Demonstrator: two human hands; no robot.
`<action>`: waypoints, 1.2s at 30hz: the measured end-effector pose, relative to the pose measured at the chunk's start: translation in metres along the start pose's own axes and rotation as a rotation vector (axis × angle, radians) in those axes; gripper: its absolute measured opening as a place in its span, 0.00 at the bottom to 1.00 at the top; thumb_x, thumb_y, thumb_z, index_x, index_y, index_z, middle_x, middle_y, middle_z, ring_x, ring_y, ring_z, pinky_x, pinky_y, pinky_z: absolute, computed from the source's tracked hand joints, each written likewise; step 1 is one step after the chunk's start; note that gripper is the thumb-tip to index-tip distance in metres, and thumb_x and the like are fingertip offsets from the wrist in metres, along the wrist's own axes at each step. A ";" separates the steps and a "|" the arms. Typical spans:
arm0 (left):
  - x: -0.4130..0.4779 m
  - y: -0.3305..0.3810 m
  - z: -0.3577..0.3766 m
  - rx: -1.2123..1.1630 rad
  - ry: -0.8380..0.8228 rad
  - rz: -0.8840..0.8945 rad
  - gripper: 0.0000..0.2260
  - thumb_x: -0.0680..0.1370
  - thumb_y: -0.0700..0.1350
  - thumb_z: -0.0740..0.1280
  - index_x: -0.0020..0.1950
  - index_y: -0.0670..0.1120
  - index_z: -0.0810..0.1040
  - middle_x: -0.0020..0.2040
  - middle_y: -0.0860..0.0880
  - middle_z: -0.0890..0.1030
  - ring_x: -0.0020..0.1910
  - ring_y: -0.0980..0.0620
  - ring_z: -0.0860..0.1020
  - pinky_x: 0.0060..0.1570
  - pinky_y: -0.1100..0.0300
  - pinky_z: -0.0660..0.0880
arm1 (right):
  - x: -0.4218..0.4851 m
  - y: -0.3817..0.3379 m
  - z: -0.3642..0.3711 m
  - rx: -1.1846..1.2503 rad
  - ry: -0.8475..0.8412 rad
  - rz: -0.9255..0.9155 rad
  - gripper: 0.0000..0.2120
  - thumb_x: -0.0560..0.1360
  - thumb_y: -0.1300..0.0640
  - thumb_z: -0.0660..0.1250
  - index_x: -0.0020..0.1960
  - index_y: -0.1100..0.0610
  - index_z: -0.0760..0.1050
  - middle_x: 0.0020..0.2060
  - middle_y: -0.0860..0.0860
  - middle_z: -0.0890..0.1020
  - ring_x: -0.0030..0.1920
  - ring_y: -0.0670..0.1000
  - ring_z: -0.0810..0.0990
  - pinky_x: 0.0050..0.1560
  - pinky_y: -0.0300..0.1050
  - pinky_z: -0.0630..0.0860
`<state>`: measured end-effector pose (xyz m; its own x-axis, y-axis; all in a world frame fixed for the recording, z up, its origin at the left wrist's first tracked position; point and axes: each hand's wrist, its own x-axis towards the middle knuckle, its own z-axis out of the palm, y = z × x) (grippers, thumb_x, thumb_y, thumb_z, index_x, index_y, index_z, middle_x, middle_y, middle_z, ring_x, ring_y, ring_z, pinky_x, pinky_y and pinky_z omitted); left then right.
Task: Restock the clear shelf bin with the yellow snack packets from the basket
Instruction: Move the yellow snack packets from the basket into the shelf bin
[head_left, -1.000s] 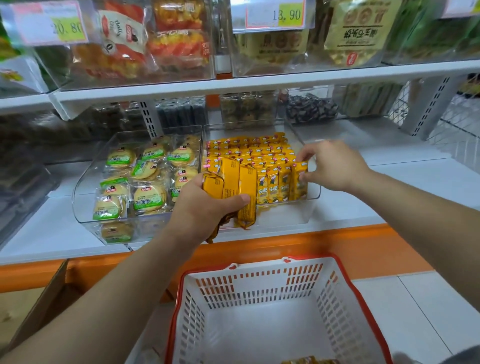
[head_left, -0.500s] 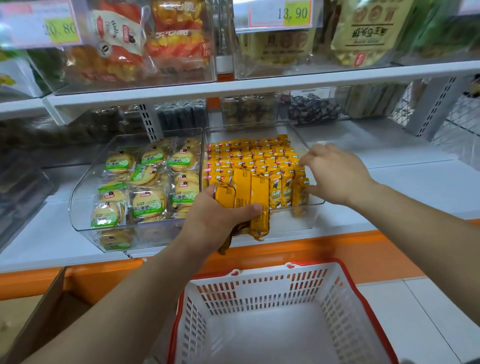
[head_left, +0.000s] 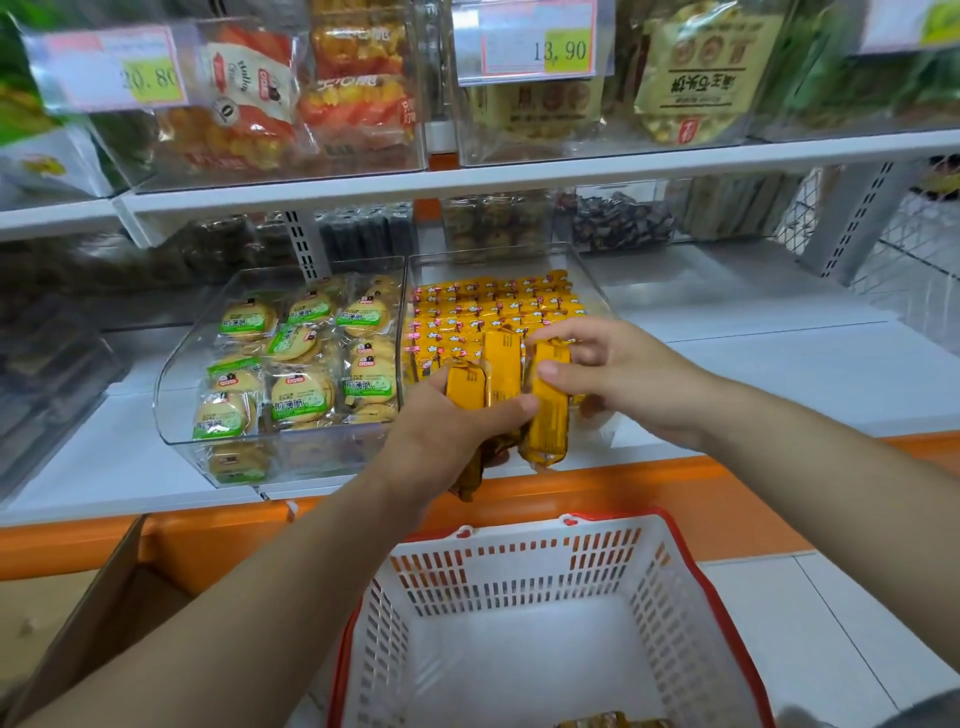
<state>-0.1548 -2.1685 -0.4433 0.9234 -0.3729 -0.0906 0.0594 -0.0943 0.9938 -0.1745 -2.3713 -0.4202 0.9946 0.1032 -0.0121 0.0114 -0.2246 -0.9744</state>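
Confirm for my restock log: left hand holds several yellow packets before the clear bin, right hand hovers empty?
No. The head view shows the right hand pinching one of those yellow packets; the left hand does hold them.

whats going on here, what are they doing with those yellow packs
A person is restocking a shop shelf. The left hand grips a bunch of yellow snack packets in front of the clear bin, and the right hand pinches the rightmost packet of that bunch. The bin already holds rows of the same packets. The white basket below looks nearly empty, with a few packets showing at the picture's bottom edge.
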 end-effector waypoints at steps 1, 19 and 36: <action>0.000 0.001 0.000 -0.019 0.010 -0.012 0.23 0.64 0.51 0.81 0.57 0.48 0.81 0.46 0.47 0.88 0.44 0.47 0.87 0.40 0.55 0.82 | -0.001 0.000 -0.005 0.111 -0.019 0.009 0.15 0.76 0.57 0.70 0.62 0.51 0.77 0.41 0.51 0.85 0.38 0.47 0.82 0.33 0.39 0.75; 0.011 -0.002 -0.004 0.019 0.059 -0.048 0.19 0.72 0.45 0.79 0.60 0.44 0.79 0.44 0.46 0.88 0.41 0.46 0.87 0.35 0.58 0.82 | 0.003 0.001 -0.012 0.159 0.036 -0.053 0.17 0.73 0.75 0.65 0.52 0.57 0.81 0.54 0.59 0.80 0.50 0.55 0.83 0.50 0.55 0.83; 0.014 0.001 -0.030 -0.062 0.105 -0.070 0.21 0.71 0.44 0.79 0.60 0.43 0.78 0.46 0.44 0.88 0.44 0.44 0.87 0.38 0.56 0.82 | 0.009 -0.005 -0.043 0.536 -0.056 0.065 0.24 0.72 0.65 0.65 0.68 0.58 0.75 0.54 0.61 0.83 0.46 0.60 0.84 0.44 0.48 0.83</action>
<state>-0.1307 -2.1464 -0.4415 0.9506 -0.2683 -0.1562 0.1458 -0.0586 0.9876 -0.1611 -2.4104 -0.4059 0.9843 0.1603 -0.0738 -0.1188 0.2923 -0.9489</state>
